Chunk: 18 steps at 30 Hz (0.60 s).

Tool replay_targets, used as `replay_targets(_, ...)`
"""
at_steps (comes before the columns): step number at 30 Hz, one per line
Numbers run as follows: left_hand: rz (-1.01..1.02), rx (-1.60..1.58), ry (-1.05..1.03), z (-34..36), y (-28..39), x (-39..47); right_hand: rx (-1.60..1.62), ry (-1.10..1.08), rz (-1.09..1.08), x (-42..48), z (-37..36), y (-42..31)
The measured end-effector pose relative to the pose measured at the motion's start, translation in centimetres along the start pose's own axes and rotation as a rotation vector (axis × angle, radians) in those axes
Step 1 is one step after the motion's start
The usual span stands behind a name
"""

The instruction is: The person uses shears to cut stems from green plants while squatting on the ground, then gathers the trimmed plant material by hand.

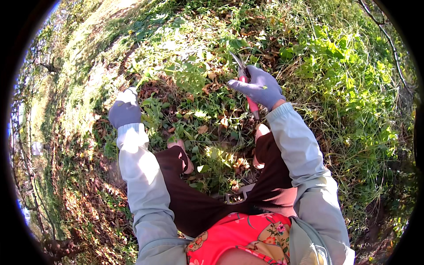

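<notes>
My left hand (126, 107), in a grey-purple glove, is closed around a green plant stem (141, 80) at the left of the picture. Leafy tops of weeds (190, 73) spread between my two hands. In my right hand (261, 86), gloved alike, lies a pair of garden shears (243, 79) with red handles; their metal blades point up and to the left, into the leaves. The right thumb stretches across the red handle. Whether the blades touch a stem cannot be told.
Pink shoes (180, 155) stand in the weeds below my hands. Part of a pale frame (241, 195) shows between my legs. Broad-leaved plants (334, 49) and tall grass grow at the right, with a bare branch (391, 43) beyond. Dry leaves (86, 202) cover ground at the lower left.
</notes>
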<state>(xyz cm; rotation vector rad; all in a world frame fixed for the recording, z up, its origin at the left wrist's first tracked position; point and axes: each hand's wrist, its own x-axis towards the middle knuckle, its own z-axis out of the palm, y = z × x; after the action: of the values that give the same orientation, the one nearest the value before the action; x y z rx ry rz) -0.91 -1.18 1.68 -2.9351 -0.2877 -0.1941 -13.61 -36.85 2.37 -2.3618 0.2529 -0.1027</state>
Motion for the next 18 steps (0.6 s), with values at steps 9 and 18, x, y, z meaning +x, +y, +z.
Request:
replay_targets(9, 0.095, 0.133, 0.145, 0.9, 0.0, -0.1, -0.169, 0.023, 0.007, 0.5, -0.3, 0.2)
replay_targets(18, 0.104, -0.267, 0.22, -0.1, 0.1, -1.4, -0.098, 0.014, -0.046, 0.5, -0.4, 0.6)
